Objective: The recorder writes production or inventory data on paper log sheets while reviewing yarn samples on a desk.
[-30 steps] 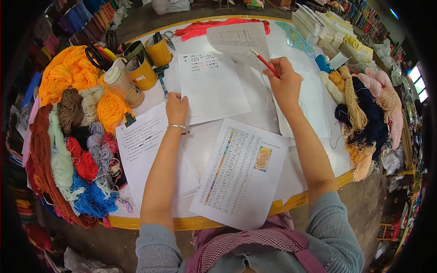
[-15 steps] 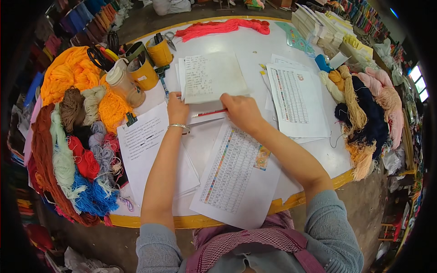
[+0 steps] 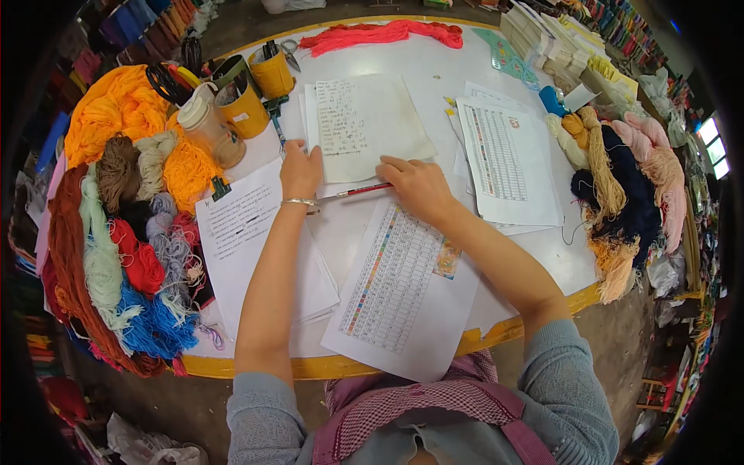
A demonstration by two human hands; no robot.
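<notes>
A handwritten cream sheet (image 3: 376,128) lies on other papers in the middle of the table. My left hand (image 3: 301,172) rests at its lower left corner, thumb and fingers a little apart. Along the sheet's lower right edge, the fingertips of my right hand (image 3: 418,186) touch the paper. A red pen (image 3: 363,190) sticks out leftward from under that hand, held in it. Closer to me lies a printed colour chart (image 3: 395,287) with a small picture. Left of my left forearm is a stack of written pages (image 3: 248,240) with a black clip (image 3: 221,188).
Yarn skeins crowd the left side, orange (image 3: 116,116) and blue (image 3: 155,322) among them. A clear jar (image 3: 209,133) and yellow pen holders (image 3: 242,112) stand beside them. More printed charts (image 3: 508,163) and navy yarn (image 3: 620,201) lie right. Red yarn (image 3: 380,35) stretches across the back.
The cream sheet's lower edge has come down flatter, showing more of its writing. My left fingers have loosened at its corner, and my right fingers have straightened over its edge.
</notes>
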